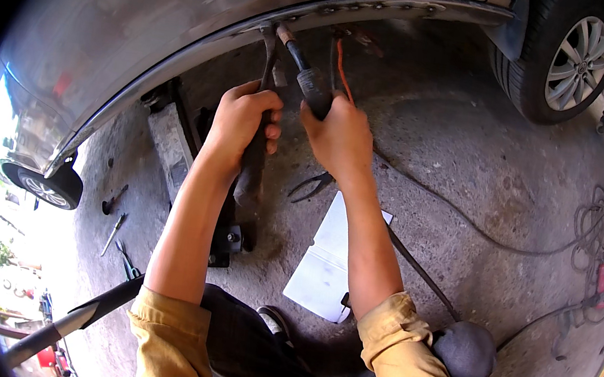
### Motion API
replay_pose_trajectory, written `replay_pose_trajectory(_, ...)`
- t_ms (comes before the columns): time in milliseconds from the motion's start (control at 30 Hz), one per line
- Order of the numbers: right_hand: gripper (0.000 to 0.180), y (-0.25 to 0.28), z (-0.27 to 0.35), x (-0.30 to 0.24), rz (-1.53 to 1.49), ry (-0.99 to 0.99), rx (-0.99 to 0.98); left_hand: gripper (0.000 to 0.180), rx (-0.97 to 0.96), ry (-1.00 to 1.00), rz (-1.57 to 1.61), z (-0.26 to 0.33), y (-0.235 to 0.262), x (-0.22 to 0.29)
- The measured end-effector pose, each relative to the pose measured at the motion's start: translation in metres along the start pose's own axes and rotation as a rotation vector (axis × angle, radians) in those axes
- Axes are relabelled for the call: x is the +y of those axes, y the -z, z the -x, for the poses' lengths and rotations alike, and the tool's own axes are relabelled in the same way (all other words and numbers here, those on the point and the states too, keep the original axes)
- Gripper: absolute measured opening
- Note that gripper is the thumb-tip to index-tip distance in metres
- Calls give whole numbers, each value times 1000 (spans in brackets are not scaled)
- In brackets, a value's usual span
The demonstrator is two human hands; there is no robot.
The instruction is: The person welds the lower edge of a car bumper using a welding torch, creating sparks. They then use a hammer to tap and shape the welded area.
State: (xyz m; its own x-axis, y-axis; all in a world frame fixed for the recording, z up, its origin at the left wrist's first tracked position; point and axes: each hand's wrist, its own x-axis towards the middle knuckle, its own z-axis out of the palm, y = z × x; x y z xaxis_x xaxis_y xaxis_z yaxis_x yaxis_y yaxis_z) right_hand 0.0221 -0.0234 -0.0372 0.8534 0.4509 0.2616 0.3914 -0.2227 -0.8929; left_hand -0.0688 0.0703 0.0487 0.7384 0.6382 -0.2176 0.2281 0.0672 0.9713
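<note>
Head view: we work both hands under the car sill [316, 11].
Our left hand [244, 122] wraps fingers around a dark bar [252, 167]; our right hand [340, 137] grips the welding torch [308, 76], its tip touching the sill.
</note>
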Motion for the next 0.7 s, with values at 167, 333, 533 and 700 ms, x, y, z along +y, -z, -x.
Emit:
replay_pose_trajectory(167, 35, -1, -2, 0, 16, 10, -1, 5, -10, -19, -1, -6, 5, -2)
replay_pose_trajectory(333, 36, -1, -2, 0, -9, 13, -16, 6, -10, -11, -4, -6, 6, -4)
replay_pose_trajectory(533, 39, -4, -1, 9, -53, 27, -13, 4, 0, 3, 10, -4, 5, -5)
replay_pose_trajectory(700, 38, -3, 3, 12, -102, -23, -2, 3, 8, 28, 73, -3, 5, -4)
